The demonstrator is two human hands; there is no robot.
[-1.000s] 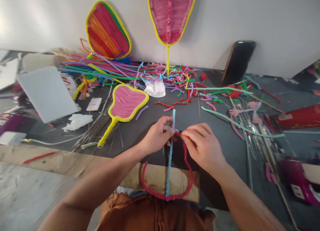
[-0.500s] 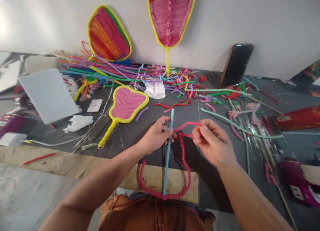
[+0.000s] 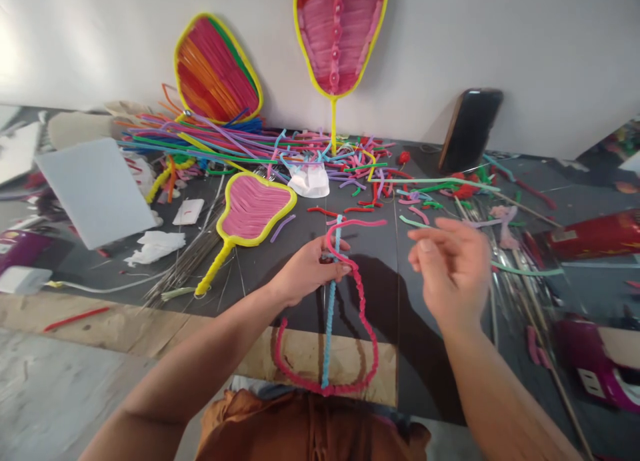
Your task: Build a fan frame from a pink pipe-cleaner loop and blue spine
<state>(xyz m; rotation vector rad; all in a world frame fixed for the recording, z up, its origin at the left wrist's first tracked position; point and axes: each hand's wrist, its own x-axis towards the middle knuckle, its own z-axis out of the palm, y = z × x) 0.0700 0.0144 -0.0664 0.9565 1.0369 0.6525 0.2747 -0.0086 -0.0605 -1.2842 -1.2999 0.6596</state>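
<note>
A pink loop (image 3: pixel 369 331) of fuzzy stem hangs over the near table (image 3: pixel 270 268) edge, above the person's lap. A blue stem (image 3: pixel 330 314) runs straight up its middle from 6 to 12 o'clock. The left hand (image 3: pixel 305 274) has its grip closed where loop and stem meet at the top.

Half a second ago the right hand (image 3: pixel 453 268) was pinching a thin pink strand (image 3: pixel 357 222) pulled out sideways. Now it has let go and moved off to 3 o'clock, blurred, grip open and empty. The strand has curled over the top of the blue stem, its free tail pointing to 3 o'clock. The wrap there appears held only by the left hand.

At 10 o'clock a pink fan (image 3: pixel 253 208) lies flat. From 11 to 1 o'clock sprawls a pile of stems (image 3: pixel 240 141). Beyond it two fans (image 3: pixel 217 68) lean on the wall, and a phone (image 3: pixel 470 129) is propped at 1 o'clock.
</note>
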